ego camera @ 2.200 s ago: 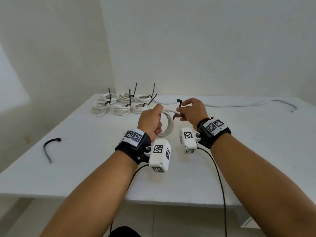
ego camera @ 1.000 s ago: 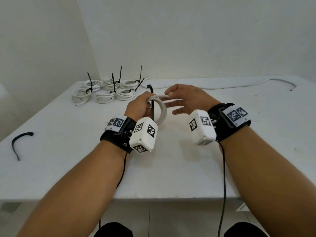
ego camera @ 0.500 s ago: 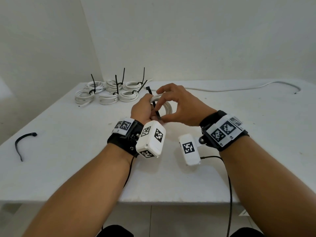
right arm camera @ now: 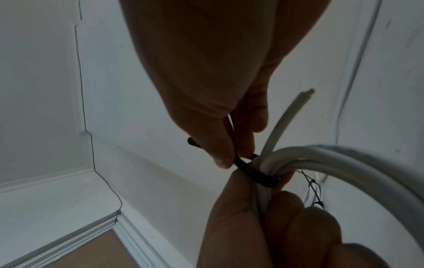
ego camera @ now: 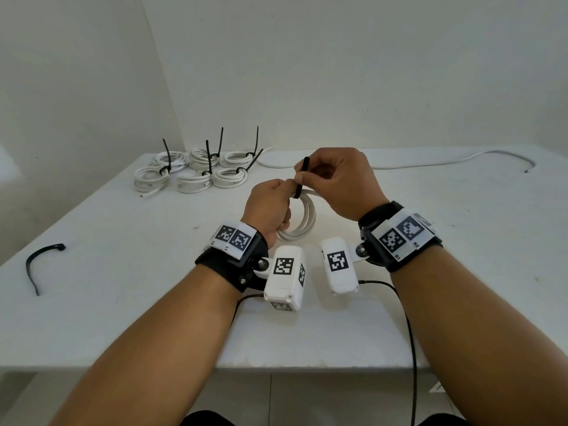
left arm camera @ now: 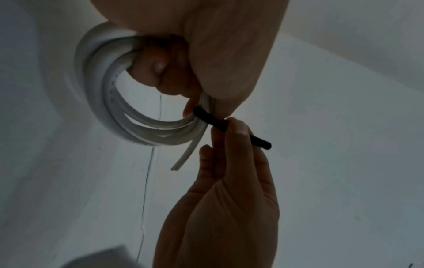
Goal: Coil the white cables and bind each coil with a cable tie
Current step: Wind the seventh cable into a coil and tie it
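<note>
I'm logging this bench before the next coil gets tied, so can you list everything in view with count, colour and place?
bound cable coils: six, white with black ties, far left of table.
held cable coil: one, white, in the left hand, above the table's middle.
cable tie: one, black, looped round the held coil, tail pinched by the right hand.
spare cable tie: one, black, curved, near the table's left edge.
loose cable: one, white with a dark end, along the far edge.
table: one, white.
wrist cameras: two, white, one under each wrist.
left hand: grips the coil.
right hand: pinches the tie.
</note>
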